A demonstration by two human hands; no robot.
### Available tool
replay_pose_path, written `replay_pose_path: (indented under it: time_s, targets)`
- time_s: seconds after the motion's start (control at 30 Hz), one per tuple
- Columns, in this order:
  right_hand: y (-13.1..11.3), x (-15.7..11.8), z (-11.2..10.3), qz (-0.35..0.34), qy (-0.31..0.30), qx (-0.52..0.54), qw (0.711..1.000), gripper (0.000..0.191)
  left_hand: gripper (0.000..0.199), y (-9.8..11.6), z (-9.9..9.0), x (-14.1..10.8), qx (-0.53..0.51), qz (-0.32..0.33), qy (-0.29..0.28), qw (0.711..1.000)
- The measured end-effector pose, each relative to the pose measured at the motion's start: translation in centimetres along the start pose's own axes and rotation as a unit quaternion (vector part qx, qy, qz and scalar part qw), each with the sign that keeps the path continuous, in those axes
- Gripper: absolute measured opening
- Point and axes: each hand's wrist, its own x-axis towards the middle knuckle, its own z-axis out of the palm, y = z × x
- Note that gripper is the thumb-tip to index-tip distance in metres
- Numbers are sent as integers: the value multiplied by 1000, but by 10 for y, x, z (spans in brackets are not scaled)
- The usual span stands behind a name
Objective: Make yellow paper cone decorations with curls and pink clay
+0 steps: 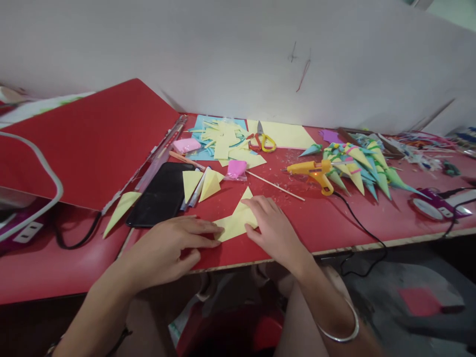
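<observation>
A pale yellow paper point(236, 221) with a pointed upper corner lies at the front edge of the red table. My left hand point(174, 246) rests with its fingertips on the paper's left end, fingers apart. My right hand point(270, 225) grips the right side of the sheet between thumb and fingers. Just behind are two folded yellow paper pieces point(210, 185), some markers point(196, 194) and a pink packet point(237, 169). A black phone point(159, 196) lies to the left, beside another folded yellow piece point(121, 212).
A yellow glue gun point(310, 169) with a black cord lies right of centre, near a pile of blue and yellow paper cones point(362, 166). Scissors point(262, 140) and paper strips point(221, 136) are at the back. A thin stick point(275, 185) crosses the middle; a red board point(96, 144) stands left.
</observation>
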Motion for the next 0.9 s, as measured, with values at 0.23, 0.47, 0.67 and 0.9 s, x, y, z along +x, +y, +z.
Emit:
replay_pose_path:
  time_s: [0.23,0.47,0.67,0.9]
  targets:
    - [-14,-1,8,10,4,-16,1000,35,49,-6,2,-2,-21,2,14,1000]
    - [-24,-1,15,57,23,-13,998,53,43,-6,3,-2,5,16,17,1000]
    - [-7,-1,12,75,25,-16,997,50,41,-6,1,-3,-19,5,20,1000]
    - [17,-8,3,94,7,-28,995,49,40,-8,0,-5,-33,-1,22,999]
